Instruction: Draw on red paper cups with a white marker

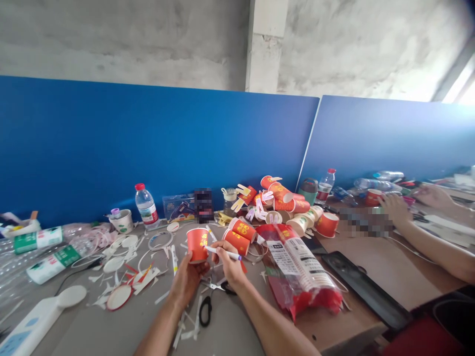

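Red paper made up the small cup (196, 243) that stood roughly upright in the left hand (185, 279), above the near middle of the grey table (107, 329). That hand was half curled, its fingers around the lower part of the cup and its thumb up along the side. Yellow print showed on the cup's wall. The right hand (230, 266) was closed in a writing pinch on a white marker (224, 252), whose purple end pointed away to the right. The marker's other end was at the cup's right side, beside the print; whether it touched the paper was too small to tell.

Scissors with black handles (205, 312) lay below the hands, among strips of white paper (196, 324). Just behind the right hand, stacked red cups (237, 240) lay on their sides, and a clear and red plastic bag (297, 262) with more cups inside was to their right. Farther back was a heap of cups, some with paper cut-outs (264, 198) attached. To the left were a roll of tape (160, 241), a round piece with a red rim (119, 297) and a water bottle (147, 210) with a red cap, near a blue partition (148, 143). At far right, another person's hand (396, 210) was over the neighbouring desk, near a red cup.
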The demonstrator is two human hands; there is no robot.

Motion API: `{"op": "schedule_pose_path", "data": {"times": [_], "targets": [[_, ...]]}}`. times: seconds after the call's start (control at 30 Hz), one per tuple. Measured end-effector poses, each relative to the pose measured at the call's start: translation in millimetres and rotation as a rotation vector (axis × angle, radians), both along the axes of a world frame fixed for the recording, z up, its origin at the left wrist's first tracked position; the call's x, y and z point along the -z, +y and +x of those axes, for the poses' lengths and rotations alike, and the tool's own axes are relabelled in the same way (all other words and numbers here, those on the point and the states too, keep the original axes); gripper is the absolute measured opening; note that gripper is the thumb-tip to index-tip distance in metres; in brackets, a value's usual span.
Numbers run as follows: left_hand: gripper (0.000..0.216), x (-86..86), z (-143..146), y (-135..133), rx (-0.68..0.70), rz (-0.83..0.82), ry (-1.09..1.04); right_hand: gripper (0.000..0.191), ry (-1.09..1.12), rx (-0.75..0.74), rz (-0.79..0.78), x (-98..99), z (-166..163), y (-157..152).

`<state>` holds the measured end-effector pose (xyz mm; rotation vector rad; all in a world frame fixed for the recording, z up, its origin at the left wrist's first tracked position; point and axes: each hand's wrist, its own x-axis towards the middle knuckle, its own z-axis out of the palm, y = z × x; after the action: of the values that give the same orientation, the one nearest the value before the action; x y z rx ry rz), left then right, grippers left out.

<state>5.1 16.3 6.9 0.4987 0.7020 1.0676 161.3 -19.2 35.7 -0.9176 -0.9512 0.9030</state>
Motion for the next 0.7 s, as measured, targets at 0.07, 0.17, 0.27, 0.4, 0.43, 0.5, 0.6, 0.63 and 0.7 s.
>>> {"op": "schedule_pose_path", "data": {"times": [0.07,0.17,0.27,0.4,0.43,0.5,0.6,0.63,0.7], "targets": [[0.015,-1.6,-2,0,-0.008,-0.002,-0.005,0.036,0.007,0.008,-0.004,2.1,1,3],[0.018,-0.9,-5,1,-0.004,0.0,-0.018,0.041,0.022,0.039,-0.012,4.0,2,7],[0.026,2.6,-7,2,0.043,-0.004,-0.048,0.048,0.043,0.07,0.001,3.4,4,8],[0.027,7.6,-9,4,0.076,-0.003,-0.073,0.046,0.069,0.044,0.045,0.9,2,3],[0.026,8.5,-9,4,0.076,0.003,-0.076,0.044,0.064,0.029,0.046,0.5,2,2],[0.023,9.9,-8,5,0.076,0.018,-0.09,0.039,0.044,0.002,0.037,0.4,0,0],[0.021,10.9,-9,6,0.079,0.025,-0.107,0.034,0.023,-0.024,0.021,1.1,0,0],[0.022,10.9,-9,6,0.078,0.022,-0.111,0.034,0.02,-0.028,0.017,1.6,1,0],[0.023,10.5,-10,7,0.074,0.017,-0.125,0.034,0.017,-0.031,0.011,2.6,2,1]]}}
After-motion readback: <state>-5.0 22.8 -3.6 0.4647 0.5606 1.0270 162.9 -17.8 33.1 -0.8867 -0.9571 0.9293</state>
